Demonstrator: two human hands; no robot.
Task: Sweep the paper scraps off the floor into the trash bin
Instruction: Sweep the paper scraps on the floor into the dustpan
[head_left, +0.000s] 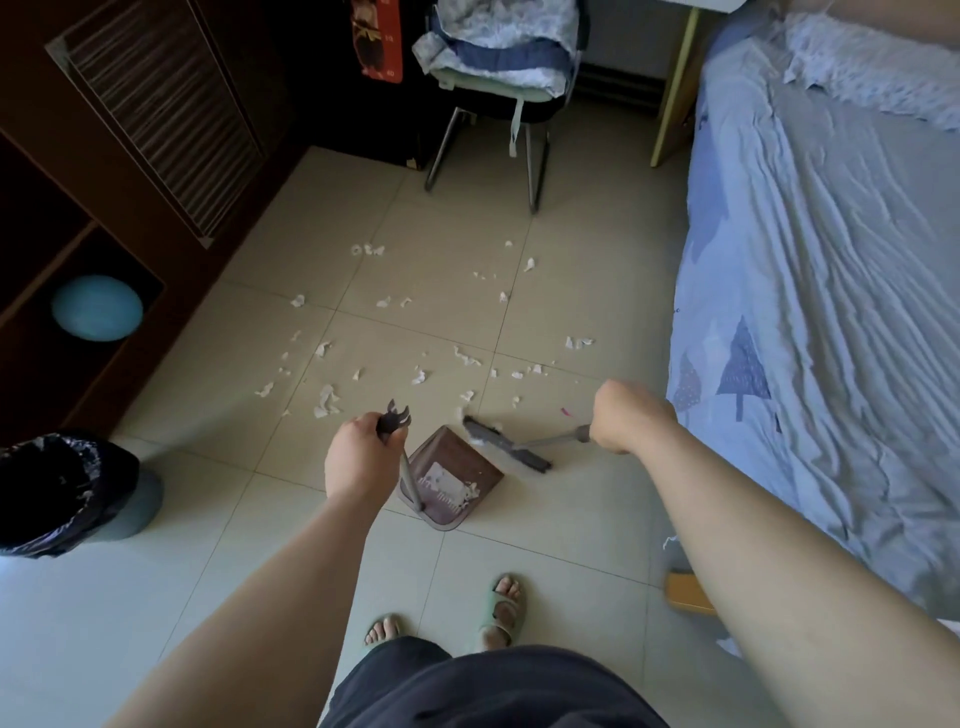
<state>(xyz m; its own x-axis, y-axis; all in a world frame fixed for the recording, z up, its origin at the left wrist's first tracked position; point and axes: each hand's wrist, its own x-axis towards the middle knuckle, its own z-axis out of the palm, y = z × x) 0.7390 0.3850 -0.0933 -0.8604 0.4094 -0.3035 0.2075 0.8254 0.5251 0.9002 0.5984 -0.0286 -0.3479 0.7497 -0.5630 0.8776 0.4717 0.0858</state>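
surroundings: a dark wooden cabinet (130, 156) runs along the left side, with a pale blue ball (97, 307) in one of its open compartments. a chair (488, 104) piled with folded bedding stands at the far end of the floor (234, 571), metal legs on the tiles. a bed (831, 312) with a rumpled blue sheet fills the right side. the trash bin (67, 493), lined with a dark bag, stands at lower left near the cabinet, well apart from the dustpan.

task items: the paper scraps (327, 402) lie scattered over the tiles between the chair and the dustpan (452, 478), thickest toward the left. a few white pieces lie inside the pan. the pan sits on the floor ahead of the person's sandalled feet. the broom head (506, 446) lies at the pan's far right lip, white scrap against its bristles.

grip: the left hand (358, 457) is curled round the top of the dustpan's upright handle. the right hand (626, 415) is fisted round the broom's handle.

visibility: the right forearm covers part of a wooden block (685, 592) at the bed's edge. the bin is cut by the left frame edge and its inside is too dark to read.

clearance: open tile lies between pan and bin. the bed's edge is near the right hand.
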